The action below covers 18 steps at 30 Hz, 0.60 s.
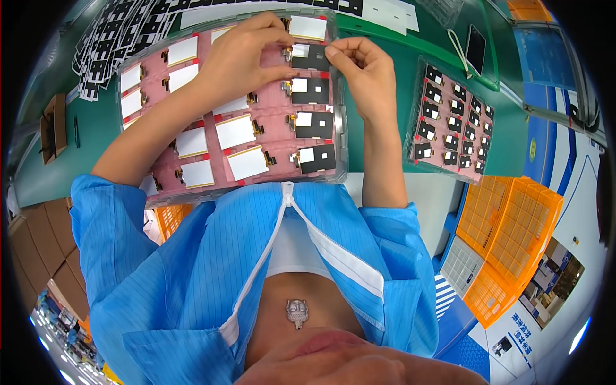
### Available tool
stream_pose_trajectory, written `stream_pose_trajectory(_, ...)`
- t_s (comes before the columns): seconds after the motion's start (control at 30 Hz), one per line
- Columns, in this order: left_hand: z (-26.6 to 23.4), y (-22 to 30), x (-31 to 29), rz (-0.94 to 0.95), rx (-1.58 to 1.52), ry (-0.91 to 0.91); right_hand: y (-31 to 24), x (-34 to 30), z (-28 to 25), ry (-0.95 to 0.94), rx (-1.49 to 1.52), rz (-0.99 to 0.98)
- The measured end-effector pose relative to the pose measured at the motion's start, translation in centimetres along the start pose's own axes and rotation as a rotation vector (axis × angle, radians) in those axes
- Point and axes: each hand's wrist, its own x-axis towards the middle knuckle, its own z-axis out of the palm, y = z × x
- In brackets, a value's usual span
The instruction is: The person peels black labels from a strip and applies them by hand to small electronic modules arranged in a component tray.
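A clear plastic tray (341, 138) lined with pink lies in front of me, holding rows of small flat panels with short flex tails. Panels in the right column carry black stickers beside a white area; the others, such as this white panel (248, 163), show plain white faces. My left hand (240, 54) reaches over the tray, thumb and fingers apart, at the tail end of one right-column panel. At that panel's opposite edge, my right hand (369, 70) pinches the corner of its black sticker (313, 56). The left fingertips partly hide the panel's tail.
Black-and-white sticker sheets (122, 38) pile up at the far left. A second tray (443, 168) of black-covered panels lies to the right, near a phone (475, 50) with a white cable. A cardboard box (58, 128) and pen (76, 131) lie left; orange crates (523, 218) stand lower right.
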Motion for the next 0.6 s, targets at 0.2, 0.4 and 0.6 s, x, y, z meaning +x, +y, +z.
stream_pose_trajectory(0.2,-0.04,0.12,0.17,-0.007,-0.018,-0.008,0.21,0.04,-0.06,0.002,-0.018,-0.016)
stream_pose_trajectory(0.4,0.02,0.02,0.15,-0.017,-0.042,-0.005,0.11,0.06,-0.04,0.004,-0.064,-0.032)
stream_pose_trajectory(0.6,-0.24,0.15,0.21,-0.046,-0.043,-0.051,-0.02,0.08,0.05,0.016,-0.089,-0.071)
